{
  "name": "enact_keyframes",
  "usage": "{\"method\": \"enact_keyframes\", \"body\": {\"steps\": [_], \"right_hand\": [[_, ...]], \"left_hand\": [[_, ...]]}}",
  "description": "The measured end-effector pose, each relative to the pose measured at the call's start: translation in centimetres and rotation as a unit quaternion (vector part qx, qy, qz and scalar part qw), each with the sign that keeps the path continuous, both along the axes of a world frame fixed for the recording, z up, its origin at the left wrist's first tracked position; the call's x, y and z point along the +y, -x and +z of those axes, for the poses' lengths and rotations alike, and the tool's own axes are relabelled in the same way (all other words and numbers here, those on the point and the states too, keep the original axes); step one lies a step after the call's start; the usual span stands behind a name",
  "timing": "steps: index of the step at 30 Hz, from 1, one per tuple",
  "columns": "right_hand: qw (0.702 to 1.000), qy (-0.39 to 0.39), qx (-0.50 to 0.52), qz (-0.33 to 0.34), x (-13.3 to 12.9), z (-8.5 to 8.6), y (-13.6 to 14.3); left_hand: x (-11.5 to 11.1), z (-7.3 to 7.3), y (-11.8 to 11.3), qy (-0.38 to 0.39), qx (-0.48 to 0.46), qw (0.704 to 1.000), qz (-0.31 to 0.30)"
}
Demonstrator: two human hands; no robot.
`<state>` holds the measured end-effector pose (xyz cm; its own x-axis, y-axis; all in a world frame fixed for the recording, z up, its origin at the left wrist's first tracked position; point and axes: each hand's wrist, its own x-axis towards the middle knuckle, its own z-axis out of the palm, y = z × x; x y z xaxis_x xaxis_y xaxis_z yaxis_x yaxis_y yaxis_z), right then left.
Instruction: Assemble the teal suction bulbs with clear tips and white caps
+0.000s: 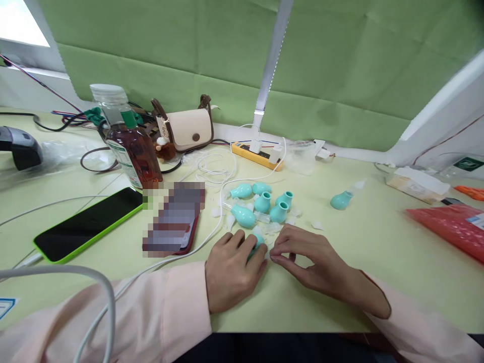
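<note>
My left hand (pixel 236 269) is closed around a teal rubber bulb (pixel 258 243), whose top shows between the fingers. Close on its right, my right hand (pixel 313 254) pinches at a small translucent piece by the bulb's end; the piece is mostly hidden by the fingertips. Several more teal bulbs lie or stand just beyond my hands, among them one on its side (pixel 244 216) and an upright one (pixel 279 212) with its opening up. Clear plastic bits (pixel 262 217) are scattered between them. Farther right, a bulb with a clear tip (pixel 341 200) lies apart.
At the left are a green-edged phone (pixel 91 224), a red-cased phone (pixel 174 222) and a bottle of dark liquid (pixel 134 154). A white cable (pixel 206 241) runs beside my left hand. Behind are a cream bag (pixel 191 129) and yellow power strip (pixel 253 156); a red package (pixel 449 227) lies right.
</note>
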<state>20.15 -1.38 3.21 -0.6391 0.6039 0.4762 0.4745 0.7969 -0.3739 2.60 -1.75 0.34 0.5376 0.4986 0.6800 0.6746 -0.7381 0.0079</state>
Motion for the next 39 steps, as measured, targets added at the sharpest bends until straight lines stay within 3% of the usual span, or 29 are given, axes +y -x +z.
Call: {"method": "enact_keyframes", "body": {"steps": [5, 12, 19, 34, 39], "right_hand": [[0.986, -0.121, -0.091, -0.067, -0.9, -0.3, 0.3], [0.965, -0.176, -0.183, -0.062, -1.6, -0.3, 0.4], [0.939, -0.249, -0.228, -0.058, -1.0, -1.5, 0.2], [0.950, -0.203, -0.222, -0.080, -0.8, -1.8, 0.2], [0.969, -0.186, -0.143, -0.074, -0.4, -1.4, -0.1]], "left_hand": [[0.0, 0.1, 0.0, -0.042, 0.022, 0.999, 0.013], [0.0, 0.0, 0.1, -0.049, 0.042, 0.998, 0.020], [0.1, 0.2, 0.2, -0.056, 0.041, 0.997, 0.020], [0.3, 0.5, 0.3, -0.006, 0.008, 1.000, 0.026], [0.3, 0.7, 0.3, -0.011, 0.000, 1.000, 0.028]]}}
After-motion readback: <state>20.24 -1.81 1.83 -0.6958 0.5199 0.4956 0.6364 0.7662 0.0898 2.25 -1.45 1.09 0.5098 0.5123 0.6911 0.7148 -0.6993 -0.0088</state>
